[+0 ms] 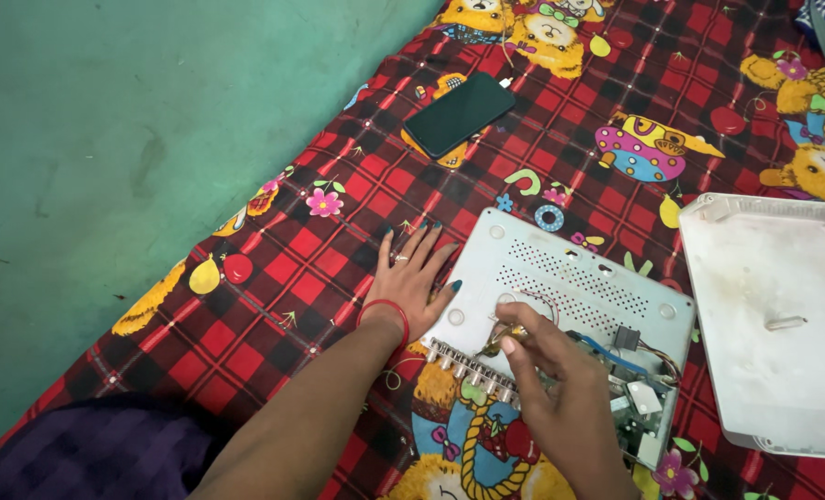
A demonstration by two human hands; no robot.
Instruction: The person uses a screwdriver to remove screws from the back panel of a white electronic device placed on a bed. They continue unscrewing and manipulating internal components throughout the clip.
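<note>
Low in the frame, our right hand [560, 389] has its fingers pinched on a small screwdriver [503, 339] over the open grey electronics box [560, 287], its wires and row of connectors exposed. The box lies at centre, long axis slanting toward lower right. Our left hand [414, 278] presses flat, fingers spread, against its left edge. Its white lid [782, 324] rests at right; a black phone [459, 113] lies farther up on the checked bedsheet [283, 268].
</note>
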